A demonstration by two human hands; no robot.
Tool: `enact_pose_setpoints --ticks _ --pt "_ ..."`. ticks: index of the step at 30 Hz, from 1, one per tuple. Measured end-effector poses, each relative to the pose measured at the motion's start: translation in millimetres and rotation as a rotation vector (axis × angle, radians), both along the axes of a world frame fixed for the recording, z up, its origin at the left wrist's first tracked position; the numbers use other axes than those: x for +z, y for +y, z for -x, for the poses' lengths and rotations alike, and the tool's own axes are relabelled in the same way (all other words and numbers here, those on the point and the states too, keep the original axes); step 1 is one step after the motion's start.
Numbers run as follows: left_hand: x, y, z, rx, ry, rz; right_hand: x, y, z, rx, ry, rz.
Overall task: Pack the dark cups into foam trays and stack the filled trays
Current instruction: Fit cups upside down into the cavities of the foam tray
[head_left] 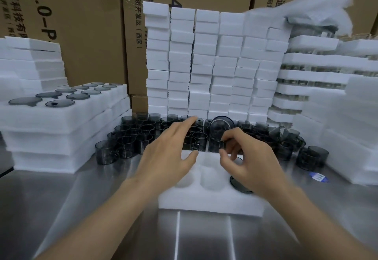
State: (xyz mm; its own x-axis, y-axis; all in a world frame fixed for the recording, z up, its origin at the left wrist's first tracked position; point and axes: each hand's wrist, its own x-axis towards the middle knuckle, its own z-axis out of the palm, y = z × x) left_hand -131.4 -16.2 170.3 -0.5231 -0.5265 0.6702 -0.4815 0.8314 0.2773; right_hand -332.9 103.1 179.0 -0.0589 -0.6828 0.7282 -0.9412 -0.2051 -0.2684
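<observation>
Mid-fill: your right hand (pixel 245 161) pinches a tilted dark cup (pixel 222 126) over the foam tray (pixel 210 204), left hand (pixel 169 153) spread open toward the loose cups (pixel 131 135); next, seat it in an empty pocket.

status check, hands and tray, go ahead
Left hand open over loose cups. Right hand pinches tilted dark cup beyond foam tray. One seated cup; visible pockets otherwise empty.

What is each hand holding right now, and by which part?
The right hand pinches a tilted dark cup by its near edge, between thumb and forefinger. The left hand holds nothing, fingers straight.
</observation>
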Motion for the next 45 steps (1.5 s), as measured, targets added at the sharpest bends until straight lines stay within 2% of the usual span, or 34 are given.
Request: enact_pose_setpoints --ticks 5,9,14,19,21,26,28,30,34,40,45 --pt "6.3 6.8 0.5 -0.082 0.098 0.135 2.0 1.2 -7.6 0.059 0.119 0.061" --pt "9.3 10.8 2.7 -0.119 0.226 0.155 0.9 -0.3 -16.2 0.102 0.150 0.175" --pt "15.3 15.0 2.2 -0.193 0.440 0.061 -1.4 -3.2 -21.4 0.182 0.070 0.301" --pt "15.7 19.4 4.6 -0.237 0.557 -0.100 -0.2 -3.4 -28.0 0.186 -0.021 0.385" --pt "16.3 24.5 5.8 -0.247 0.579 -0.096 0.4 -2.3 -34.2 0.222 -0.174 0.381" --pt "24.0 35.8 4.3 -0.318 0.620 -0.006 13.0 -0.5 -56.8 0.512 -1.181 0.141" --pt "26.5 38.8 3.6 -0.334 0.622 0.033 17.6 -0.7 -58.8 0.601 -1.389 0.021" --pt "27.8 41.0 3.2 -0.315 0.630 0.060 19.5 -0.2 -59.4 0.645 -1.458 -0.072" --pt "29.1 44.7 2.8 -0.290 0.624 0.083 16.3 -0.7 -59.0 0.635 -1.433 -0.211" --pt "28.3 44.9 2.3 -0.272 0.632 0.047 18.1 -0.1 -58.8 0.649 -1.459 -0.306" --pt "27.2 42.1 4.3 -0.259 0.581 0.106 20.5 0.2 -56.5 0.654 -1.468 -0.351"
